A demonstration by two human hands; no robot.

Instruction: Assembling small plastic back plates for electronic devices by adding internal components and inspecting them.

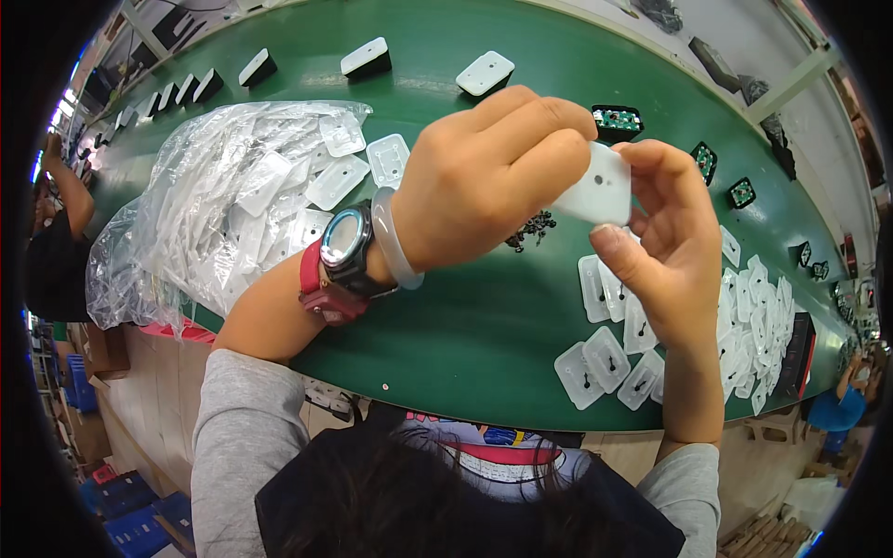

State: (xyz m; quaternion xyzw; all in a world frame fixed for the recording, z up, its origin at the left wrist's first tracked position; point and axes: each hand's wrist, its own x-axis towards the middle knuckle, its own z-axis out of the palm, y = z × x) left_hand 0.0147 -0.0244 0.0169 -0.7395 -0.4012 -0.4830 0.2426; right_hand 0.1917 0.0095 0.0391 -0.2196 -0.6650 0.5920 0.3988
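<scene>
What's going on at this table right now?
A person's right hand holds a white rounded-rectangular plastic cover above a green table; the left hand has its fingers bunched at the cover's left side, and what they grip is hidden. Lower down lies a pile of tiny black parts. To the left, a clear plastic bag holds many white covers; to the right lie similar covers with black pieces on them. Farther back sit black housings with green circuit boards.

Showing blue crates [135,530] on the floor [153,381] at eight o'clock, a cardboard box [104,353] between eight and nine. Revealing a dark-topped co-worker [60,274] at nine, a pale frame bar [791,88] at two. Displaying a black box [796,361] past three, a blue-topped co-worker [835,409] and beige stool [779,425] near four.
</scene>
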